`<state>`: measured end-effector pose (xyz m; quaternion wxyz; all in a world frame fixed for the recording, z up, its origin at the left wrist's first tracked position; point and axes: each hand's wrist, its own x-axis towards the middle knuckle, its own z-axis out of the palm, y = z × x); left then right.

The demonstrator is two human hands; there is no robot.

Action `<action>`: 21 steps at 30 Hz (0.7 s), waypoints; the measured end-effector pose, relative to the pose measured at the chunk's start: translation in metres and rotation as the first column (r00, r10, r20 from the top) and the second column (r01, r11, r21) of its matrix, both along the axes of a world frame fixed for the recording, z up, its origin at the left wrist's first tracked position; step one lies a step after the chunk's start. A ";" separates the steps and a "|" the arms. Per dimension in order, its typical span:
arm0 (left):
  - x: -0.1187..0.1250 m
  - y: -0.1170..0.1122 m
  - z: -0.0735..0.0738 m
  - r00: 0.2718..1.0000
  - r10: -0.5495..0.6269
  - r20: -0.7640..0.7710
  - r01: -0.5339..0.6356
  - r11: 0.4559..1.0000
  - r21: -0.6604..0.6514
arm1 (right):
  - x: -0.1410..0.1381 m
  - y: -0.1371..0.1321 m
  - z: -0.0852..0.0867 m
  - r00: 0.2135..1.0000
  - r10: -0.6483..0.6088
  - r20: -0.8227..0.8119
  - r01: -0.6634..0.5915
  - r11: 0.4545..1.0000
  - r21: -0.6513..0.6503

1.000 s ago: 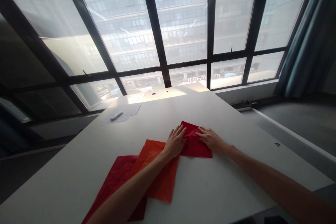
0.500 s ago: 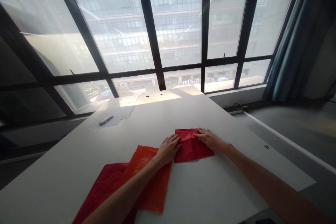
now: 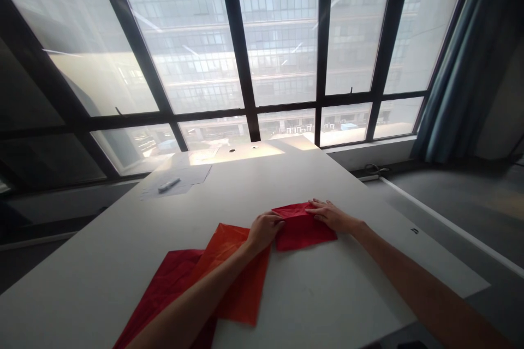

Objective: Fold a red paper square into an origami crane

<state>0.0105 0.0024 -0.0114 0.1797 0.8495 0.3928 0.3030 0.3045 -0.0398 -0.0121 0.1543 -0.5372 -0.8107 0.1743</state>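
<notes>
we find the small sheet point(image 3: 306, 234) red, on the table point(image 3: 327, 294) between both hands. the left hand point(image 3: 265, 229), fingers bent, appears to pinch its left edge; the right hand point(image 3: 331, 217) lies on its far right part, fingers extended and slightly apart. a raised crease runs across it, so we judge the folding partly done, the crease unflattened. the orange sheet point(image 3: 248, 294) overlaps the large sheet point(image 3: 172, 272); we see both spread out, partly hidden by the left forearm.

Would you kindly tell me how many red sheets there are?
2: one red sheet under the left hand and right hand, a second sheet at lower left, partly under the orange sheet; more may be hidden.
</notes>
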 end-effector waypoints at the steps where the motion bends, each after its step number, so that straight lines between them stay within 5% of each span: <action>1: 0.000 -0.001 0.000 1.000 -0.002 0.023 0.003 1.000 -0.005 | 0.001 0.001 0.000 1.000 -0.005 -0.001 0.005 1.000 0.002; 11: -0.001 0.003 -0.008 0.982 -0.038 0.184 0.029 0.998 0.051 | 0.009 0.003 -0.002 0.998 -0.062 0.011 0.062 0.998 0.024; 21: -0.005 0.003 -0.001 0.999 0.035 0.008 -0.035 0.988 0.150 | 0.020 0.007 -0.010 0.992 -0.117 0.052 0.110 0.986 0.127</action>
